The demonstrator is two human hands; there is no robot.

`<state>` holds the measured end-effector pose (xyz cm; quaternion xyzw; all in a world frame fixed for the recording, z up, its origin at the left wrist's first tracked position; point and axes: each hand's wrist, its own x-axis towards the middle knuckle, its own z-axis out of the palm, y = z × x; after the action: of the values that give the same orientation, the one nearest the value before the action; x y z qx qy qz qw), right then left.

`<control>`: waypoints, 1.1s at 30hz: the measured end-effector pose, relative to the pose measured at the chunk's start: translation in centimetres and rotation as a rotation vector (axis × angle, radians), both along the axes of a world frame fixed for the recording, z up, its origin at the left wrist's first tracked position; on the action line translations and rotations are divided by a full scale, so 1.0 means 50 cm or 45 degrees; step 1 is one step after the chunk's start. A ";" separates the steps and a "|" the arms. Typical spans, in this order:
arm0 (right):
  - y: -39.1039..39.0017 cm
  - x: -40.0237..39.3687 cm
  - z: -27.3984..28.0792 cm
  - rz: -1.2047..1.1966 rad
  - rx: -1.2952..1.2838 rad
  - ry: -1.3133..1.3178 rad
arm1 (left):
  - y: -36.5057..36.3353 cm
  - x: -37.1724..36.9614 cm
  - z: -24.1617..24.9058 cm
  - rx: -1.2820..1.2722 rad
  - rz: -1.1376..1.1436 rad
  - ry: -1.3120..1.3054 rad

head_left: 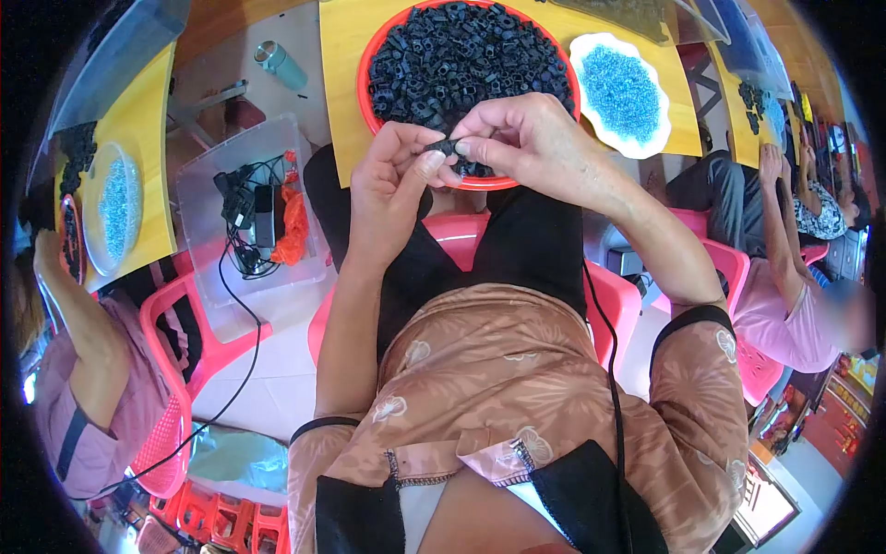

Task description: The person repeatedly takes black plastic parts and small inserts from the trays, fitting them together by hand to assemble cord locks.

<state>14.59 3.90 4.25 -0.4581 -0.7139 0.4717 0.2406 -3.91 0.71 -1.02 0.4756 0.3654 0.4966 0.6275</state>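
My left hand (399,171) and my right hand (528,143) meet above the near rim of a red basin (365,69). Between their fingertips is a small black piece (445,146), gripped from both sides. Fingers hide part of it. The basin is heaped with small black parts (466,60). Right of it, a white scalloped plate (577,48) holds small clear-blue pieces (620,92).
The yellow table (341,92) carries the basin and plate. A clear bin (198,249) with cables and an orange bag stands on the floor at left, near a bottle (280,65). Other people sit at both sides on pink chairs (166,443). A black cable hangs beside my right side.
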 end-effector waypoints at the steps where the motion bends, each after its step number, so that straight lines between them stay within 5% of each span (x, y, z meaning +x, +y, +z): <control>1: -0.002 0.002 0.001 -0.024 -0.095 0.038 | -0.001 0.002 -0.001 0.015 -0.005 -0.001; 6: -0.024 0.008 0.000 -0.144 -0.360 0.228 | -0.018 0.022 -0.003 0.092 0.027 0.046; 12: -0.036 0.005 0.019 -0.116 -0.207 0.011 | -0.026 0.030 -0.014 0.197 0.067 0.118; 15: -0.025 0.022 0.012 -0.120 -0.520 0.272 | -0.029 0.026 0.002 0.095 -0.027 -0.001; 21: -0.035 0.022 0.020 -0.049 -0.193 -0.006 | -0.033 0.031 -0.014 0.126 -0.062 0.095; 27: -0.026 0.017 0.024 -0.166 -0.603 0.275 | -0.034 0.031 -0.008 0.210 0.032 0.134; 33: -0.026 0.021 0.019 -0.173 -0.553 0.317 | -0.030 0.039 -0.002 0.097 0.040 0.000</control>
<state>15.63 2.61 5.20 -0.4842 -0.5284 0.6495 0.2539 -1.94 -0.80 -1.14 0.4934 0.3536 0.5199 0.6011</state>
